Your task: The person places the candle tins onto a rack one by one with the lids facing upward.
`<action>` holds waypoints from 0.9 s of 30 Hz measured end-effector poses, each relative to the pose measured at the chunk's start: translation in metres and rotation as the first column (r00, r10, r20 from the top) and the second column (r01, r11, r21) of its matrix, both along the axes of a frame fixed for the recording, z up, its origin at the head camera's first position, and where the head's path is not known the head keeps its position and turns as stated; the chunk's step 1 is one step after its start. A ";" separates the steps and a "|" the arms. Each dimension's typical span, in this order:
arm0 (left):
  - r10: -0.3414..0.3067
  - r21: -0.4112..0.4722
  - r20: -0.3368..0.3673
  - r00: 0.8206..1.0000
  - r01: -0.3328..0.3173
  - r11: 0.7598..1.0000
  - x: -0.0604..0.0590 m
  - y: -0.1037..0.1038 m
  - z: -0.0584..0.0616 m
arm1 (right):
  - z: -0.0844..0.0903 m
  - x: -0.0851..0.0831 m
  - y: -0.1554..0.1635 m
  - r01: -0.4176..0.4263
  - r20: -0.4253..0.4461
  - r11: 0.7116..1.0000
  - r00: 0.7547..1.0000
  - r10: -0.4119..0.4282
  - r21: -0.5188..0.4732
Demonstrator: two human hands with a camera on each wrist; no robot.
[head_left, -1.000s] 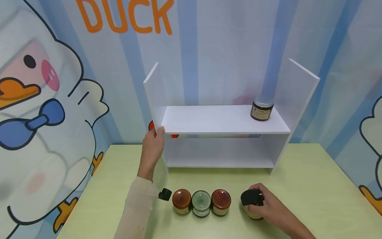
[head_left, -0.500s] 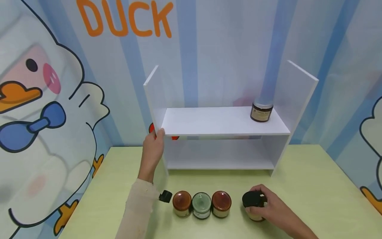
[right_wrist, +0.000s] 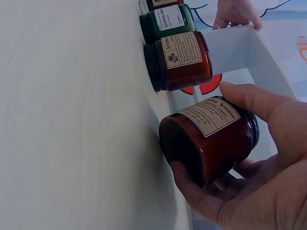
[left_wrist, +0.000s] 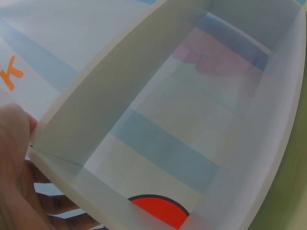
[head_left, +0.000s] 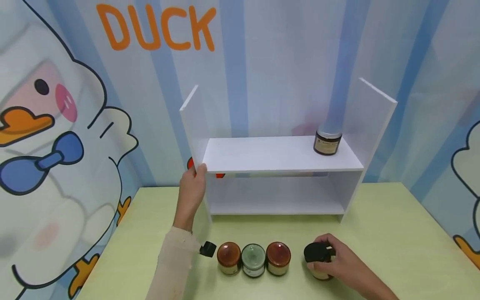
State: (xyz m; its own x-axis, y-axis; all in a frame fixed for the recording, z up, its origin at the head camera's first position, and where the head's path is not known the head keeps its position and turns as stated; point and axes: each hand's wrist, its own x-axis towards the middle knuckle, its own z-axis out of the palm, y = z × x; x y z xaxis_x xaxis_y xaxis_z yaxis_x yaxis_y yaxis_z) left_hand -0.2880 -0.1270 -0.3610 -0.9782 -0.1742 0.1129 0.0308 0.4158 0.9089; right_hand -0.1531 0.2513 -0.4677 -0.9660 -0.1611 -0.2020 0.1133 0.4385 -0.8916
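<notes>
My right hand (head_left: pixel 339 262) grips a dark amber candle jar (right_wrist: pixel 211 139) with a black lid (head_left: pixel 316 252); it is tilted, its base lifted off the green table (head_left: pixel 382 237). Three more jars stand in a row to its left: a brown-lidded one (head_left: pixel 228 258), a green one (head_left: pixel 253 260) and a red one (head_left: pixel 278 258). My left hand (head_left: pixel 193 187) holds the left side panel of the white shelf (head_left: pixel 277 160), thumb on its front edge. Another jar (head_left: pixel 328 141) stands on the upper shelf at the right.
A small black clip-like thing (head_left: pixel 208 249) lies by my left sleeve. The shelf stands against a duck-printed backdrop (head_left: pixel 56 125). Its lower compartment (left_wrist: pixel 192 143) holds nothing. The table's right edge runs near the wall.
The view has shifted slightly. My right hand keeps its grip on the jar near the table; the left hand has not moved on the shelf.
</notes>
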 end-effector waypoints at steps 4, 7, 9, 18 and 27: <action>0.004 -0.008 0.000 1.000 -0.004 1.000 0.000 0.000 -0.002 | -0.001 0.002 0.000 -0.008 -0.004 1.000 1.000 0.007 -0.014; 0.001 -0.005 -0.008 1.000 -0.001 1.000 -0.001 0.000 -0.003 | -0.001 0.002 0.001 -0.010 -0.005 0.999 1.000 0.009 -0.030; -0.001 -0.001 -0.014 1.000 0.001 1.000 -0.001 0.000 -0.003 | 0.000 0.002 0.001 -0.008 -0.005 0.999 1.000 0.008 -0.035; 0.018 -0.025 -0.012 1.000 -0.018 1.000 0.000 0.001 -0.002 | 0.001 0.003 0.002 -0.008 0.015 0.999 1.000 0.008 -0.046; 0.018 -0.023 -0.027 0.999 -0.018 1.000 0.000 0.001 -0.001 | 0.002 0.001 0.006 -0.048 -0.034 0.998 0.998 0.047 -0.040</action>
